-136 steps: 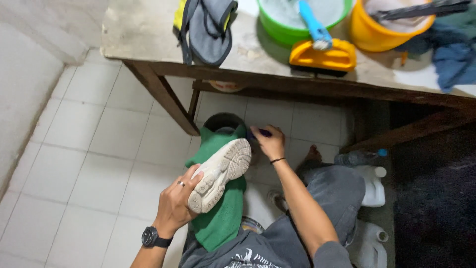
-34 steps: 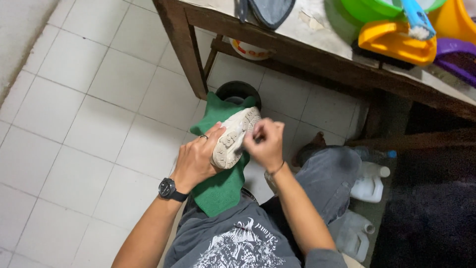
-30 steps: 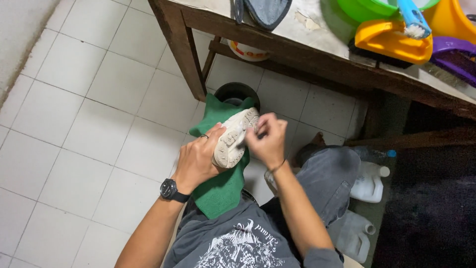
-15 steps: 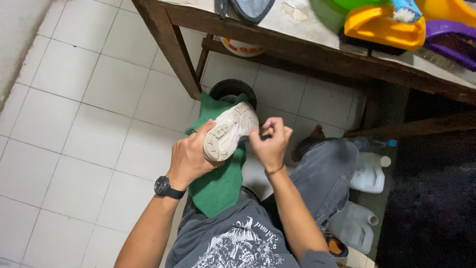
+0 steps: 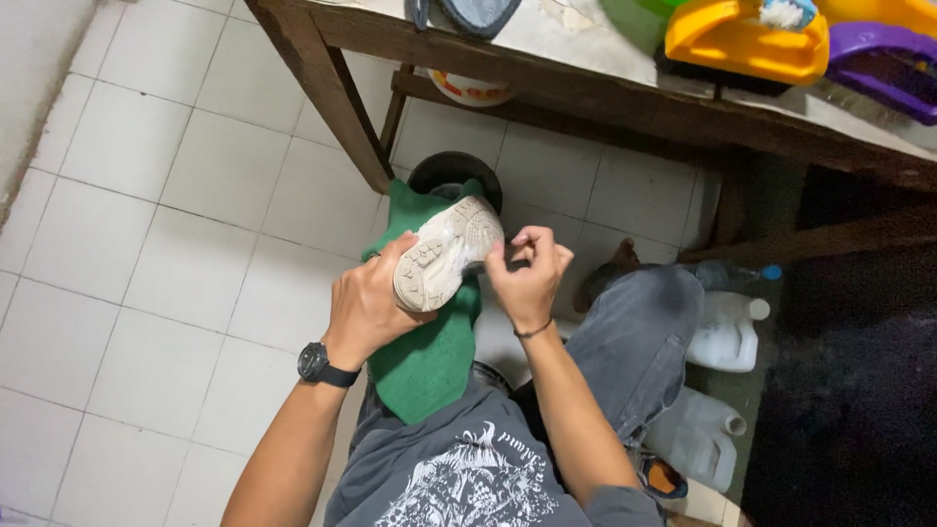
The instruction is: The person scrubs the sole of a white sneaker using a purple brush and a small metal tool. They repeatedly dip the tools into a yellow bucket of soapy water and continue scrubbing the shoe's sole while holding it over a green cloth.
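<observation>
My left hand (image 5: 366,303) grips a dirty white sneaker (image 5: 444,256) by its heel end, sole turned up toward me. My right hand (image 5: 527,273) is pinched against the toe side of the sneaker, fingers curled; whether something small sits between them cannot be seen. A green cloth (image 5: 425,346) lies over my lap under the shoe. A black watch is on my left wrist and a thin band on my right.
A wooden table (image 5: 605,93) stands ahead with a yellow brush (image 5: 747,44), a purple item (image 5: 883,59) and a dark shoe (image 5: 473,15) on top. A black round container (image 5: 454,171) is on the tiled floor below. White plastic jugs (image 5: 727,332) stand at my right.
The view has tilted down and closer. The sneaker has stayed in my left hand, sole up. My right hand came from the black container to the shoe's toe and keeps working there.
</observation>
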